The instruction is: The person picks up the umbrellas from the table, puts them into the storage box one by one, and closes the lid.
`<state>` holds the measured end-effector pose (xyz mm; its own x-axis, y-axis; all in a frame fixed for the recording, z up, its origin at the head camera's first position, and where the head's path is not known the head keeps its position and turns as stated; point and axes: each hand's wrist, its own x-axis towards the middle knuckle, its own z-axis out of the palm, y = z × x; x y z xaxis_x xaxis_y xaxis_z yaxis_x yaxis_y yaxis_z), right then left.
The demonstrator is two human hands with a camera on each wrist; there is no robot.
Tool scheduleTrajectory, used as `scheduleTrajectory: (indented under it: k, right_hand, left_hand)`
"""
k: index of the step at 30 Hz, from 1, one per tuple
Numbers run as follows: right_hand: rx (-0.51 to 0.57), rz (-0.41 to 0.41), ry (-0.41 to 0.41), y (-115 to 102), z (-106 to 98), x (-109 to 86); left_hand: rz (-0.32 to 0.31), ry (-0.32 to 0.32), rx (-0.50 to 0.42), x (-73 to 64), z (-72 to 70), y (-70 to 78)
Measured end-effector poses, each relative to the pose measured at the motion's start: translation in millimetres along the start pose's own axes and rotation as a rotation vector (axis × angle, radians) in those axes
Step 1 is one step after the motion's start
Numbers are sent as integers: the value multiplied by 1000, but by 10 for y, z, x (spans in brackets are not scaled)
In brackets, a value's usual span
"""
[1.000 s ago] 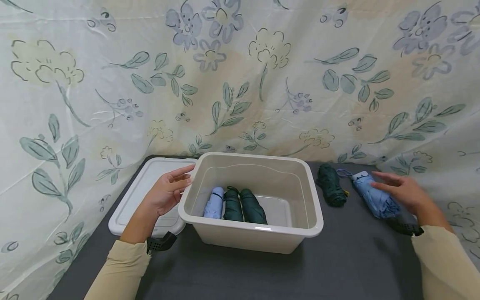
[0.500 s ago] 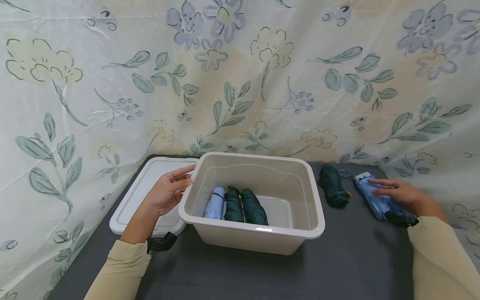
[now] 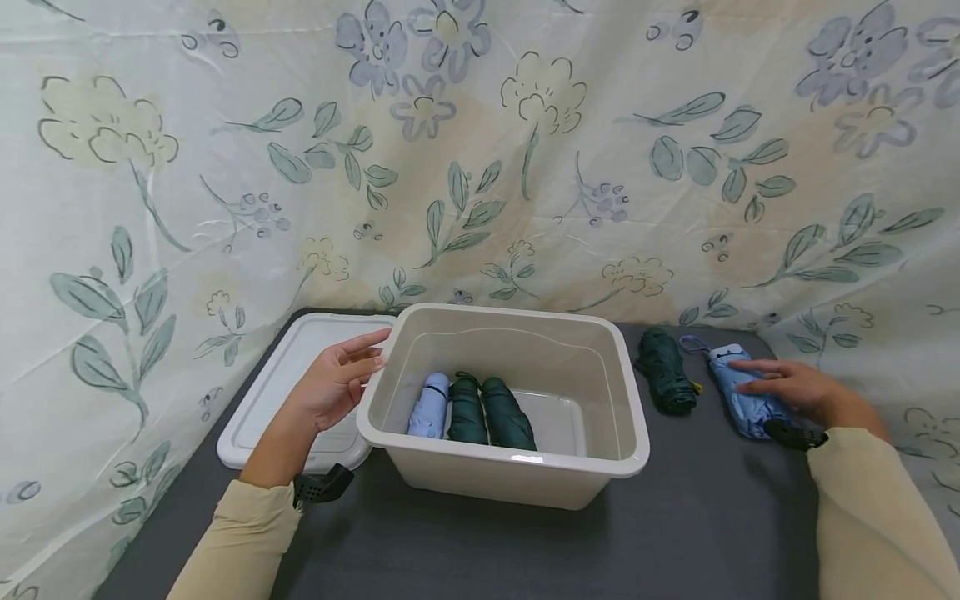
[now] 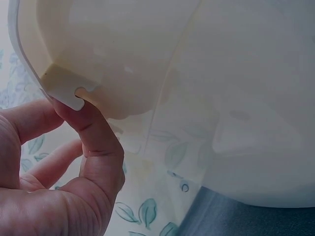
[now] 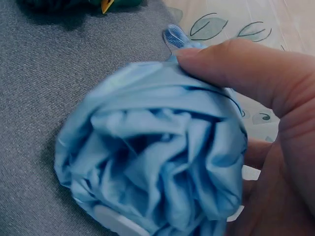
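Observation:
At the left end of a beige plastic bin (image 3: pixel 502 479), my left hand (image 3: pixel 333 387) holds the rim; in the left wrist view a bent finger (image 4: pixel 96 142) tucks its tip under the lip. Inside the bin lie a light blue folded umbrella (image 3: pixel 429 406) and two dark green folded umbrellas (image 3: pixel 467 410), side by side toward the left. Over on the right, my right hand (image 3: pixel 813 392) grips another light blue folded umbrella (image 3: pixel 738 387). The right wrist view shows the thumb (image 5: pixel 211 61) on top of its bunched fabric (image 5: pixel 157 147), with other fingers partly hidden behind it.
A dark green folded umbrella (image 3: pixel 664 375) lies between the bin and my right hand. The white lid (image 3: pixel 300 367) lies flat at the left, partly behind my left hand. A floral cloth (image 3: pixel 480 150) hangs behind the dark grey table (image 3: pixel 450 550).
My right hand has come down onto the light blue umbrella and shifted slightly left. That umbrella's near end has swung a little left. My left hand and the bin have stayed put.

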<state>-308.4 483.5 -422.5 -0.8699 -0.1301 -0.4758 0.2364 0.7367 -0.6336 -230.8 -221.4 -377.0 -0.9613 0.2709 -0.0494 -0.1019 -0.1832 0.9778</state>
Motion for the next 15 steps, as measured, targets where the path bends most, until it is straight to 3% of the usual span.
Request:
scheduleTrajectory:
  k: [6,15]
  right_hand:
    - [8,68,-26,-49,18,-8]
    - [-12,70,6,-46,20,70]
  left_hand:
    - [1,0,-1,7,2,1]
    - [3,0,15,-7,9,0]
